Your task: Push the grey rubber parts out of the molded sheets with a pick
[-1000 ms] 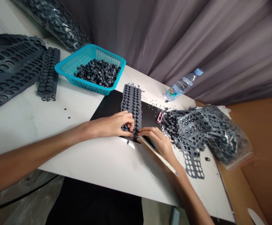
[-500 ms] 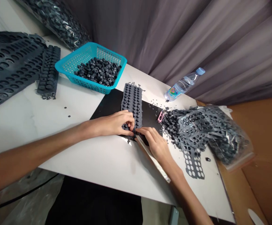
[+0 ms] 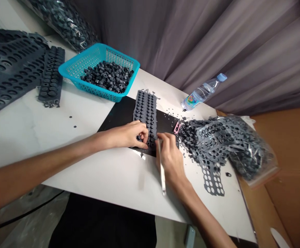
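A dark grey rubber strip [image 3: 146,110] with rows of round knobs lies on a black mat [image 3: 117,117]. My left hand [image 3: 136,134] is curled over the strip's near left edge, its thumb and fingers pressing on it. In my right hand [image 3: 171,155], closed at the strip's near right corner, is a slim silver-white tool [image 3: 162,172], held like a pen with its back end toward me. The fingers hide the tool's tip, so its exact kind does not show. Small black scraps lie by the mat's near edge.
A blue basket [image 3: 95,93] of small black rubber pieces stands behind. Larger rubber sheets [image 3: 12,69] and another strip [image 3: 52,75] lie left. To the right are pink-handled snips [image 3: 176,126], a water bottle [image 3: 201,92], punched rubber scraps [image 3: 214,137] and a plastic bag [image 3: 258,158].
My right hand first slid slightly left along the strip's near end, then shifted right and turned, swinging the tool more upright. My left hand stays on the strip.
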The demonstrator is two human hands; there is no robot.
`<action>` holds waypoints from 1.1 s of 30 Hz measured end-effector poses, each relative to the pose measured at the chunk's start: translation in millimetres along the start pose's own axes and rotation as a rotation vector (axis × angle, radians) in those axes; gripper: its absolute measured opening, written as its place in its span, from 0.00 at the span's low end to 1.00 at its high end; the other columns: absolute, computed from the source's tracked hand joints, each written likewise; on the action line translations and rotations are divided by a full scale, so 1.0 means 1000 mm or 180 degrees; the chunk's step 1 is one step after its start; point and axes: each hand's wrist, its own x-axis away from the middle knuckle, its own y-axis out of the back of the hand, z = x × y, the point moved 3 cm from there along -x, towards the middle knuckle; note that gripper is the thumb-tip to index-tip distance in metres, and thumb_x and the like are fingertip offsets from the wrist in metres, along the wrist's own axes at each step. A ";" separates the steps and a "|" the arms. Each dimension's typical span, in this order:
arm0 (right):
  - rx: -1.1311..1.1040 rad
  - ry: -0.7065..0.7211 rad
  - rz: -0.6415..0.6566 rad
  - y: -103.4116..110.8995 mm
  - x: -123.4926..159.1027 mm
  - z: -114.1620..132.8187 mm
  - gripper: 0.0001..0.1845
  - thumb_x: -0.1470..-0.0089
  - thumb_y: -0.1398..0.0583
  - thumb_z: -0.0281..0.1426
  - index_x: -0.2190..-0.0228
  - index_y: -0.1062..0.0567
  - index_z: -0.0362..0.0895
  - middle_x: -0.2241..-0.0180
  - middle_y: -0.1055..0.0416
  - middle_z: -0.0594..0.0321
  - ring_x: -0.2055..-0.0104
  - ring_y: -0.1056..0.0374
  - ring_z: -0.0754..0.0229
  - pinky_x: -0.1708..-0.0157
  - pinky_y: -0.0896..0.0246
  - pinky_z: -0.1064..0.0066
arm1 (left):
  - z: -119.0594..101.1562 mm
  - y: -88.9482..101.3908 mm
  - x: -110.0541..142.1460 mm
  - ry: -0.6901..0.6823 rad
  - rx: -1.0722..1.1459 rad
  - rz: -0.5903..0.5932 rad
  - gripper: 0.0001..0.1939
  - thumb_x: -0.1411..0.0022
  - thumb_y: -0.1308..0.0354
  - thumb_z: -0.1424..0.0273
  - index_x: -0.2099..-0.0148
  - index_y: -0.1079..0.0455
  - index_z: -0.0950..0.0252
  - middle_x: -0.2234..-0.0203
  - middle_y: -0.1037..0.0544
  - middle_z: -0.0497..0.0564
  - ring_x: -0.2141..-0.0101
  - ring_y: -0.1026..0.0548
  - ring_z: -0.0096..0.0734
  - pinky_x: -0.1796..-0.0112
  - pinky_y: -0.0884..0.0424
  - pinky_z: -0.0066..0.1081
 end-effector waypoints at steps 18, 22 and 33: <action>-0.1588 -0.0792 0.0153 0.027 0.004 -0.048 0.11 0.33 0.39 0.40 0.53 0.27 0.48 0.62 0.24 0.62 0.65 0.28 0.59 0.65 0.31 0.68 | -0.020 0.015 0.018 -0.0271 -0.0126 0.0253 0.15 0.36 0.36 0.62 0.50 0.31 0.59 0.56 0.29 0.49 0.56 0.31 0.36 0.54 0.35 0.33; -0.1788 -0.0056 0.0586 0.025 0.002 -0.025 0.07 0.31 0.41 0.35 0.54 0.25 0.48 0.54 0.23 0.58 0.55 0.27 0.57 0.56 0.30 0.66 | -0.020 0.014 0.018 -0.0268 -0.0258 0.0291 0.16 0.35 0.36 0.61 0.47 0.30 0.57 0.53 0.29 0.49 0.52 0.31 0.38 0.51 0.36 0.34; -0.1738 0.0457 0.0793 0.021 -0.001 -0.024 0.07 0.29 0.43 0.33 0.53 0.26 0.48 0.49 0.23 0.56 0.48 0.28 0.54 0.49 0.32 0.63 | -0.009 0.010 0.013 -0.0228 -0.0150 0.0276 0.20 0.38 0.34 0.57 0.46 0.27 0.58 0.57 0.29 0.50 0.54 0.30 0.38 0.51 0.35 0.33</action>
